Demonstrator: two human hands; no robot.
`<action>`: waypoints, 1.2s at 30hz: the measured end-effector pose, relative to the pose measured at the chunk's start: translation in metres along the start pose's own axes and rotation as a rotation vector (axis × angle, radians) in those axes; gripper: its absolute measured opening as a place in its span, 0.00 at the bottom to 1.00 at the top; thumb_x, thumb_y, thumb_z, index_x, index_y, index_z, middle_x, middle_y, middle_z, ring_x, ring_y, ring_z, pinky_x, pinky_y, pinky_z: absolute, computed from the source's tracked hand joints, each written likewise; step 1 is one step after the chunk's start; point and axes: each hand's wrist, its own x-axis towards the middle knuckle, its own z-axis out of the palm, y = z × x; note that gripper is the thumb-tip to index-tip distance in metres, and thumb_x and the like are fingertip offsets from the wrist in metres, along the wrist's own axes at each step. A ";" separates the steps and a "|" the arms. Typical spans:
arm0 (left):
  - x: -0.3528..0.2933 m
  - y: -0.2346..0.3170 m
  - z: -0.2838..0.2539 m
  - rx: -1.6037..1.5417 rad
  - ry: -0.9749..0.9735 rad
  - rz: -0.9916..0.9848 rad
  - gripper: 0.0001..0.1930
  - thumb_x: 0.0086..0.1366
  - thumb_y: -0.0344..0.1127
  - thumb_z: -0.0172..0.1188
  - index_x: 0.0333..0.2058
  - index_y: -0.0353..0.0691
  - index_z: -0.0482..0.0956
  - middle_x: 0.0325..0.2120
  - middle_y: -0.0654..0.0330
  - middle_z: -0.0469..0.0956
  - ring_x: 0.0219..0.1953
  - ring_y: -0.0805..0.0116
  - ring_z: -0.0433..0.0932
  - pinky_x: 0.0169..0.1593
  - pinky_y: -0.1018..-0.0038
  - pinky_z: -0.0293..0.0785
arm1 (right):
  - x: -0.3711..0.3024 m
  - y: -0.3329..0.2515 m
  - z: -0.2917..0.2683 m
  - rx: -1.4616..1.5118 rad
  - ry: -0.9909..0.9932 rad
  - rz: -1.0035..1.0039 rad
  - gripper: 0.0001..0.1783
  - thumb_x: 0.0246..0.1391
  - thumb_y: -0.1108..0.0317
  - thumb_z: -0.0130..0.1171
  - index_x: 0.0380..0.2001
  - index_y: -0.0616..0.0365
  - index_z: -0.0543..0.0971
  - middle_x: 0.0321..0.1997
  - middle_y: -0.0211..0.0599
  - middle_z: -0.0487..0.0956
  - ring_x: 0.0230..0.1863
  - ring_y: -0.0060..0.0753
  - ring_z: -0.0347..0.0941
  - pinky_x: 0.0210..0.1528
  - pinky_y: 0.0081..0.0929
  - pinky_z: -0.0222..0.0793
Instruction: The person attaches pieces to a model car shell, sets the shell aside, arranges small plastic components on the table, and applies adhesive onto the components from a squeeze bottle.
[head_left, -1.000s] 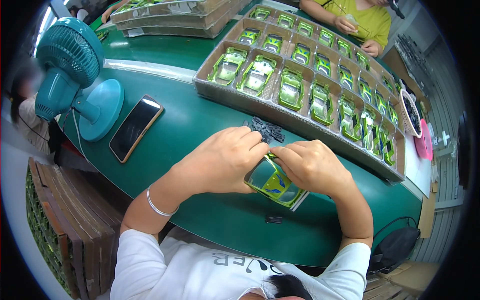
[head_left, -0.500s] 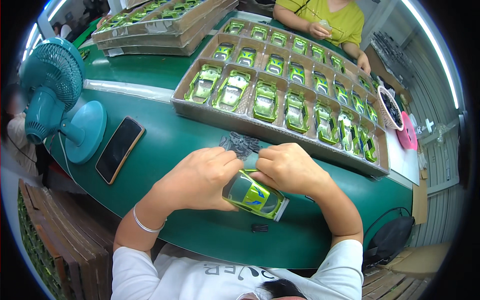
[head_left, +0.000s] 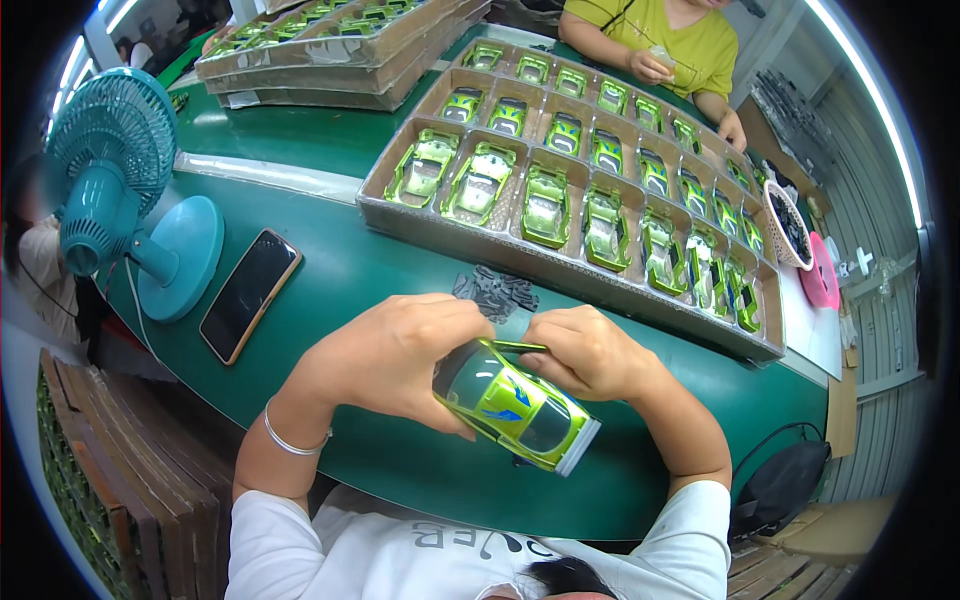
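A green toy car body (head_left: 518, 405) with dark windows and blue markings is held above the green table, tilted with one end toward the lower right. My left hand (head_left: 405, 350) is closed round its upper left end. At its far side, my right hand (head_left: 590, 352) pinches the edge, where a thin green strip of the body shows by the fingertips. Whether a small part sits in that pinch is hidden. Just beyond my hands lies a pile of small dark grey parts (head_left: 495, 292). A small black piece (head_left: 522, 461) shows partly beneath the car body.
A partitioned cardboard tray (head_left: 450, 222) of green car bodies spans the far side. More stacked trays (head_left: 310, 85) stand far left. A teal fan (head_left: 110, 170) and a phone (head_left: 250, 297) are at left. A basket (head_left: 787, 225) sits right. Another person (head_left: 690, 50) works opposite.
The car body has turned slightly and come more into view, covering most of the small black piece. My right hand has shifted a little right along its edge. The whole view has shifted slightly.
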 end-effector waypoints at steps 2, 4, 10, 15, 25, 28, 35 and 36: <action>0.001 0.004 0.001 -0.076 -0.050 0.028 0.31 0.27 0.43 0.73 0.32 0.34 0.71 0.24 0.56 0.71 0.28 0.59 0.70 0.33 0.72 0.68 | -0.004 -0.003 0.001 0.004 0.028 -0.063 0.10 0.45 0.69 0.55 0.17 0.59 0.68 0.15 0.38 0.66 0.17 0.44 0.65 0.18 0.36 0.60; 0.003 0.005 0.004 -0.173 -0.066 0.055 0.31 0.27 0.42 0.74 0.32 0.34 0.71 0.24 0.57 0.71 0.27 0.59 0.70 0.33 0.72 0.68 | -0.007 -0.004 0.003 0.057 0.093 -0.163 0.10 0.40 0.72 0.57 0.15 0.59 0.66 0.12 0.38 0.61 0.12 0.42 0.61 0.14 0.36 0.56; 0.009 -0.008 0.006 -0.336 -0.080 -0.029 0.33 0.31 0.39 0.73 0.38 0.34 0.67 0.32 0.54 0.70 0.36 0.57 0.70 0.39 0.69 0.67 | -0.004 0.007 -0.003 0.023 0.198 -0.075 0.08 0.42 0.71 0.59 0.18 0.61 0.70 0.14 0.40 0.66 0.16 0.42 0.64 0.18 0.34 0.59; 0.009 -0.011 0.010 -0.217 -0.018 -0.001 0.35 0.31 0.40 0.73 0.40 0.35 0.67 0.34 0.53 0.69 0.39 0.55 0.69 0.44 0.68 0.65 | -0.002 0.005 -0.006 0.092 0.240 -0.019 0.06 0.39 0.75 0.60 0.24 0.62 0.74 0.21 0.39 0.73 0.22 0.39 0.70 0.23 0.28 0.65; 0.009 -0.010 0.017 -0.030 0.052 -0.006 0.31 0.30 0.37 0.73 0.37 0.37 0.69 0.33 0.57 0.70 0.38 0.56 0.69 0.43 0.68 0.66 | -0.001 0.006 -0.013 -0.065 0.197 -0.066 0.13 0.35 0.75 0.63 0.30 0.60 0.75 0.23 0.39 0.73 0.23 0.39 0.70 0.23 0.29 0.66; 0.009 -0.007 0.020 0.102 0.069 0.015 0.30 0.31 0.37 0.72 0.36 0.37 0.68 0.30 0.57 0.69 0.36 0.57 0.69 0.40 0.67 0.67 | -0.001 0.005 -0.016 -0.107 0.132 -0.059 0.13 0.36 0.73 0.62 0.30 0.59 0.75 0.22 0.38 0.73 0.22 0.39 0.71 0.23 0.30 0.66; 0.009 0.001 0.028 0.319 0.030 0.038 0.26 0.32 0.37 0.71 0.30 0.37 0.68 0.27 0.58 0.68 0.32 0.61 0.69 0.37 0.70 0.68 | -0.004 -0.008 -0.005 -0.429 -0.083 0.009 0.07 0.38 0.71 0.54 0.24 0.60 0.69 0.16 0.34 0.69 0.20 0.38 0.70 0.21 0.33 0.66; 0.009 0.001 0.029 0.316 0.028 0.036 0.26 0.32 0.37 0.71 0.30 0.37 0.68 0.27 0.58 0.68 0.32 0.61 0.69 0.37 0.70 0.68 | -0.004 -0.011 -0.005 -0.455 -0.129 0.028 0.07 0.38 0.71 0.52 0.23 0.59 0.67 0.15 0.34 0.67 0.20 0.38 0.69 0.21 0.34 0.65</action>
